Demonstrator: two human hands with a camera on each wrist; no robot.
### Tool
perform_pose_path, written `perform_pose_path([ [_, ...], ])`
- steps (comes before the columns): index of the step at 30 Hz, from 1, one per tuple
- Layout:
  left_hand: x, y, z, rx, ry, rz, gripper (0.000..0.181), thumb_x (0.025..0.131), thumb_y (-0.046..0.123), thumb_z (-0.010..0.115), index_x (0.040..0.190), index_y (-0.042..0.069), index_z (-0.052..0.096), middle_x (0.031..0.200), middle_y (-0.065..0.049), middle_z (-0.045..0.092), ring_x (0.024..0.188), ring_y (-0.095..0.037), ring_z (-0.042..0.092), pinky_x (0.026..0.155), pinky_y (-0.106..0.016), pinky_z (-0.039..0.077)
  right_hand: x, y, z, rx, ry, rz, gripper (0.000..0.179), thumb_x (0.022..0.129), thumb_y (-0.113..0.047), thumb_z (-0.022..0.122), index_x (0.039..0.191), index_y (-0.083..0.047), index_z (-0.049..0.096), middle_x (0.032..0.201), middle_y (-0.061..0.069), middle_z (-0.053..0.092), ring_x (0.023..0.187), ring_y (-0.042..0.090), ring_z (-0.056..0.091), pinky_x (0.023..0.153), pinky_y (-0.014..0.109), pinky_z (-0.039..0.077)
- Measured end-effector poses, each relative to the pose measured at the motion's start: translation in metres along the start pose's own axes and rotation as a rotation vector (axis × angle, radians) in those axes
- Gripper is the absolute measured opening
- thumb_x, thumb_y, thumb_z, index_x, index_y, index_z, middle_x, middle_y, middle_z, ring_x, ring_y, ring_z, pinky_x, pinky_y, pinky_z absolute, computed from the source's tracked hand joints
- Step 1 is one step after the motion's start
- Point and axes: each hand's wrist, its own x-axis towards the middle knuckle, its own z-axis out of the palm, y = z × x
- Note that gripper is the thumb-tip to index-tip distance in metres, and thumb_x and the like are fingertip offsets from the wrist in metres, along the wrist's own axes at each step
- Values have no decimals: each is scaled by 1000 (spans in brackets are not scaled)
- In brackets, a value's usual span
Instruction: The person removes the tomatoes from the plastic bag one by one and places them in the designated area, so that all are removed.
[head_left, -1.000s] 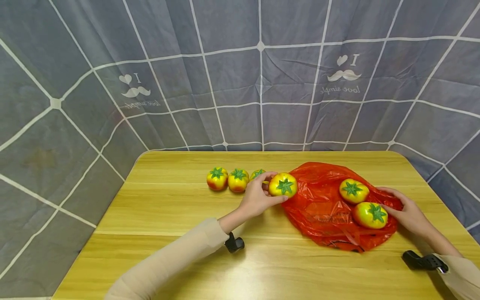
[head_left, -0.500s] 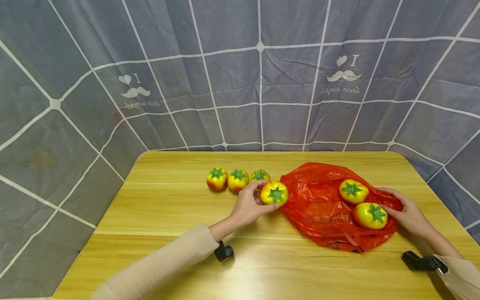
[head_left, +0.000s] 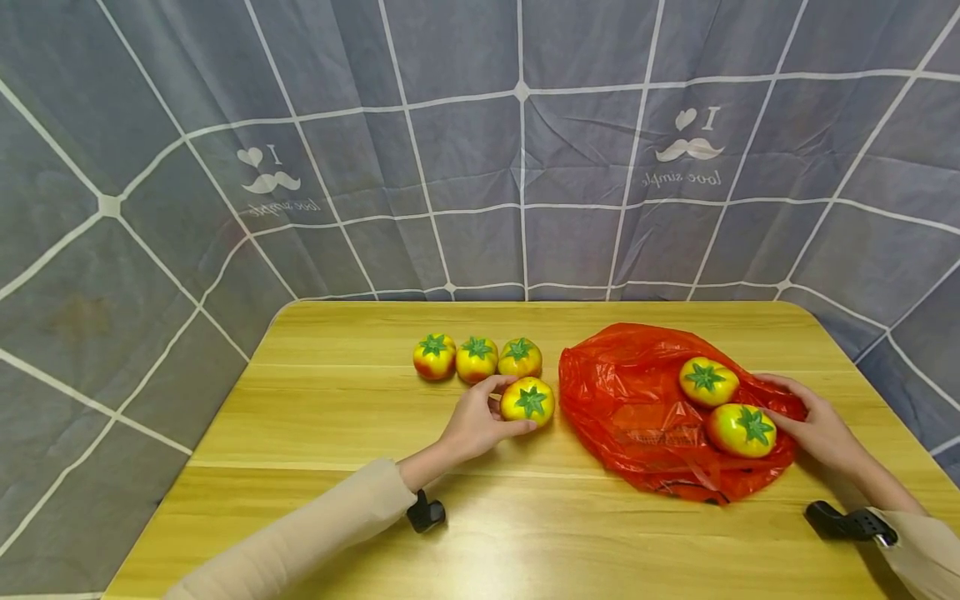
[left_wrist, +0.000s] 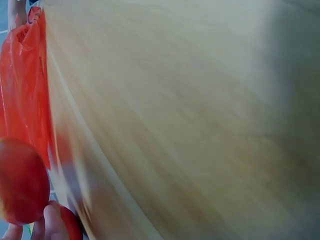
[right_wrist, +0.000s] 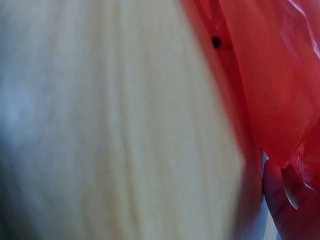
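My left hand (head_left: 474, 425) holds a yellow-red tomato (head_left: 528, 401) with a green star-shaped leaf top, thumb on the near side and fingers behind. It is just in front of a row of tomatoes. In the left wrist view, the held tomato (left_wrist: 21, 182) appears red at the lower left, above the fingertips. A crumpled red plastic bag (head_left: 637, 400) lies to the right. On it sit two more tomatoes, a farther one (head_left: 708, 382) and a nearer one (head_left: 741, 431). Gripping the bag's right edge, my right hand (head_left: 821, 429) has its thumb beside the nearer tomato; its fingers are partly hidden.
Three tomatoes stand side by side toward the back: the left one (head_left: 434, 357), the middle one (head_left: 476, 360) and the right one (head_left: 520, 358). All rests on a wooden table (head_left: 337, 417). A grey checked curtain (head_left: 480, 167) hangs behind the table.
My left hand has carried its tomato leftward and nearer, away from the bag's left edge, uncovering the right tomato of the row. The right hand and the bag have stayed put.
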Motion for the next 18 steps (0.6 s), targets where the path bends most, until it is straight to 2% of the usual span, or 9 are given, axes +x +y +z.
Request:
perform_pose_path([
  [6,-1,-6,-3,3,-36,-14,62,73,24,83,126,6,56,116,-10,62,86,-17,57,72,-21,50,1,1,0,-14,-2,4,48,86,9,60,132,-5,52,113,-41,46,96,-24,46,76,-2,39],
  [11,-1,-7,-5,9,-38,-49,62,74,25,82,126,4,56,118,-11,62,89,-18,57,76,-25,49,0,0,0,-3,-1,0,47,87,9,60,132,-4,52,113,-40,47,97,-23,47,77,-2,39],
  [18,-3,-8,-6,23,-43,-67,61,74,24,82,126,4,57,116,-11,63,87,-16,57,75,-24,48,-1,-1,1,-20,14,7,47,87,7,61,132,-4,53,112,-41,46,97,-24,46,77,-3,38],
])
